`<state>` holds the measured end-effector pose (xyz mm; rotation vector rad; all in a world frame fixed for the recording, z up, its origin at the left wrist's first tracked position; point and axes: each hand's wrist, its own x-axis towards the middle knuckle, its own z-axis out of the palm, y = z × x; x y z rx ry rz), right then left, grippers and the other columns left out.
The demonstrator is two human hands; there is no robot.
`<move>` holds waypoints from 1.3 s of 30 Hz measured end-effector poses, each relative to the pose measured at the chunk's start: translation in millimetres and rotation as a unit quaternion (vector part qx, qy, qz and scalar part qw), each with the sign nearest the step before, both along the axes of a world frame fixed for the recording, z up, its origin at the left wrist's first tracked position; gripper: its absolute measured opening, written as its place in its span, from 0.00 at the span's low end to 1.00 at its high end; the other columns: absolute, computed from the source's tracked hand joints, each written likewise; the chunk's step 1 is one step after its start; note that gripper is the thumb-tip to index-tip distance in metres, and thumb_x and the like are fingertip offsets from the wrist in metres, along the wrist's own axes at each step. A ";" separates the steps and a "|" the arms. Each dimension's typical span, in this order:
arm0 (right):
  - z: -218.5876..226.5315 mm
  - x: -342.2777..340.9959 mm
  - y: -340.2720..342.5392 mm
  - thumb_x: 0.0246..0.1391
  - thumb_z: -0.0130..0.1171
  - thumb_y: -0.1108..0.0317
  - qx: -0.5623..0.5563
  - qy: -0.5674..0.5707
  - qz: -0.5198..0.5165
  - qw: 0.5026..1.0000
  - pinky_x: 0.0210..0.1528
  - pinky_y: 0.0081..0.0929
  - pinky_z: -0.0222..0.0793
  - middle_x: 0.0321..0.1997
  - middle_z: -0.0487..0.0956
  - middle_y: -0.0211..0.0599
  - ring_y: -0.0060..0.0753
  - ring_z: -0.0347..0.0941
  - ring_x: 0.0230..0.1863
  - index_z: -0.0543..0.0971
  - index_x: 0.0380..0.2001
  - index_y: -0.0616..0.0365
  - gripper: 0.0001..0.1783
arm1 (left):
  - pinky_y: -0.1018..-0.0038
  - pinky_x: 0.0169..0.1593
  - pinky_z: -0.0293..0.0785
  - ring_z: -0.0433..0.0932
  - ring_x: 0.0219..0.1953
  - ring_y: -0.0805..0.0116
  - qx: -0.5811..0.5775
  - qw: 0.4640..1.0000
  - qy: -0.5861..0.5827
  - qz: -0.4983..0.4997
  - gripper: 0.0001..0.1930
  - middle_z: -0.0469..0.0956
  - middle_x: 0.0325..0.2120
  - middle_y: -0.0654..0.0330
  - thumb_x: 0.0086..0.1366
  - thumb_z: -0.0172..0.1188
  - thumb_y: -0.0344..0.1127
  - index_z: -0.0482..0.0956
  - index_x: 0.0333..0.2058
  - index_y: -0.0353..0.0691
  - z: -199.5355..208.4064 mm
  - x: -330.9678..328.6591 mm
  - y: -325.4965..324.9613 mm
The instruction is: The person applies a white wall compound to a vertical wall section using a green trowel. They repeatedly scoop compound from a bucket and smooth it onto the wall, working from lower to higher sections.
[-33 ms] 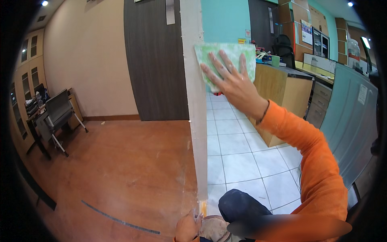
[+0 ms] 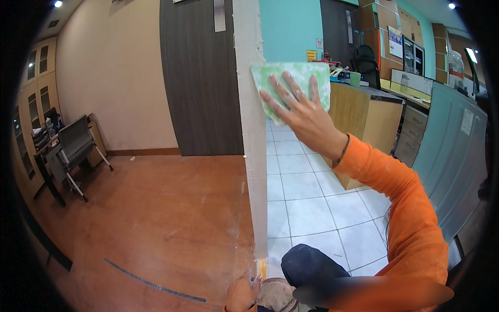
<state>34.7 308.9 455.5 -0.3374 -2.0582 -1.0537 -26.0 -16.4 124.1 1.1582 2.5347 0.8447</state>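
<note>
My right hand point(image 2: 306, 117) lies with fingers spread over a green sanding sheet point(image 2: 323, 86) smeared with white dust. The sheet's left edge meets the narrow end of the pale wall point(image 2: 252, 130), which looks rough and patchy. White powder coats my fingertips. Low down, close to the foot of that wall, is my left hand point(image 2: 241, 294), its fingers curled and dusty. Whatever those fingers hold, if anything, cannot be made out. A yellowish strip point(image 2: 262, 269) shows at the wall's base beside it.
A dark door point(image 2: 202, 78) stands left of the wall end, above a reddish-brown floor point(image 2: 171, 208). At far left is a folding chair point(image 2: 78, 140). White tiles point(image 2: 306, 208) and a wooden counter point(image 2: 364, 119) lie to the right, near a grey-green panel point(image 2: 452, 140).
My right hand and the sanding sheet have slid slightly down along the wall end. My left hand stays in place.
</note>
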 end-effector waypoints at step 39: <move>-64.8 -38.7 41.5 0.32 0.65 0.93 -0.141 0.005 0.526 0.839 0.80 0.55 0.43 0.83 0.37 0.57 0.66 0.34 0.83 0.46 0.80 0.36 0.73 | 0.47 0.42 0.76 0.81 0.41 0.34 0.057 0.998 -0.015 -0.023 0.20 0.82 0.37 0.36 0.72 0.56 0.45 0.79 0.54 0.37 5.6 -7.2 -6.8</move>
